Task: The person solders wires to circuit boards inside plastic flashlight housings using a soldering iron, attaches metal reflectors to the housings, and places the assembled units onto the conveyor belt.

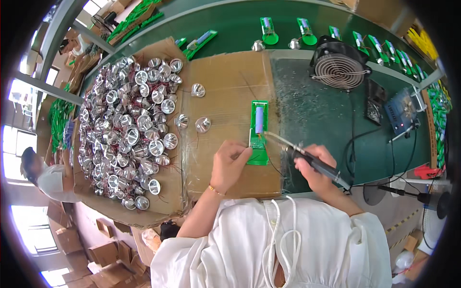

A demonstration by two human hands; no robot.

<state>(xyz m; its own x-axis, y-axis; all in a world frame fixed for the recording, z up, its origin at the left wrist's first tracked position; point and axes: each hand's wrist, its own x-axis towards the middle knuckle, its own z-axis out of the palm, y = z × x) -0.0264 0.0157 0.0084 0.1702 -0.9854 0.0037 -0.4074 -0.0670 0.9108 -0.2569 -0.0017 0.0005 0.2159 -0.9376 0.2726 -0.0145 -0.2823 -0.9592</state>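
Note:
A green plastic lamp housing (260, 158) lies upright on the cardboard, with a purple battery cell (259, 119) in its upper half. Thin wires and a small board show below the cell. My left hand (229, 165) is at the housing's left edge, thumb and fingers pinched together; what they grip is too small to tell. Wrapped in my right hand (317, 168) is a black soldering iron (322, 166), its thin tip reaching left to the wires just under the cell. Several silver reflector cups, among them one lone cup (203, 125), lie left of the housing.
A big heap of reflector cups (129, 129) fills the cardboard tray at left. Further green housings (269, 36) line the back shelf. A black fan (340, 67) and a blue soldering station (401, 113) with cables stand at right. Another person (50, 177) is at far left.

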